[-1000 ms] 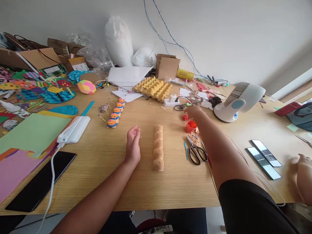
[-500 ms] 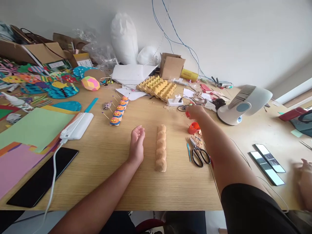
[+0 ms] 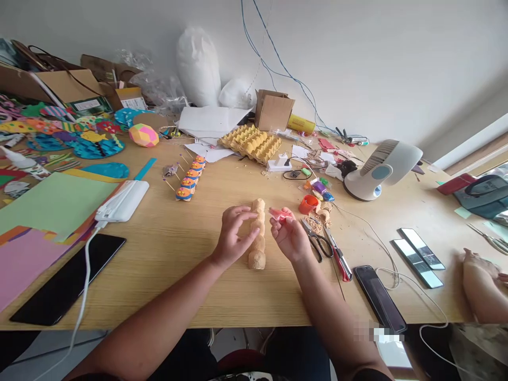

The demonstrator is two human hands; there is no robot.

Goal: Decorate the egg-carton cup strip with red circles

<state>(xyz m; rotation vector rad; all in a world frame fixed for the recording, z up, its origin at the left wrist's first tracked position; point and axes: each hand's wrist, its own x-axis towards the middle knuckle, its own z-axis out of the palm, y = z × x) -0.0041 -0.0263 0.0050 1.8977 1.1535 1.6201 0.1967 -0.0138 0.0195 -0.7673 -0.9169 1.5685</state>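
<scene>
A tan strip of egg carton cups (image 3: 257, 259), bumps up, lies lengthwise on the wooden table in front of me. My left hand (image 3: 236, 233) is over its left side with fingers apart and nothing in them; I cannot tell whether it touches the strip. Just right of the strip, my right hand (image 3: 291, 235) pinches a small shiny red packet (image 3: 281, 214) that looks plastic-wrapped. Similar small coloured packets (image 3: 318, 187) lie behind a red-orange cup (image 3: 308, 204). Black-handled scissors (image 3: 319, 247) and a red utility knife (image 3: 342, 264) rest beside my right forearm.
A painted caterpillar (image 3: 189, 181) with stick legs stands back left. Behind are a yellow egg tray (image 3: 252, 143) and a cardboard box (image 3: 273, 110). Coloured paper (image 3: 59, 206), a power bank (image 3: 127, 201) and a tablet (image 3: 71, 280) lie left. A fan (image 3: 373, 174), phones and another person's arm (image 3: 482, 283) are right.
My right hand has come back from beyond the red-orange cup to the strip, carrying the red packet. My left hand has moved right, over the strip, and its fingers have spread.
</scene>
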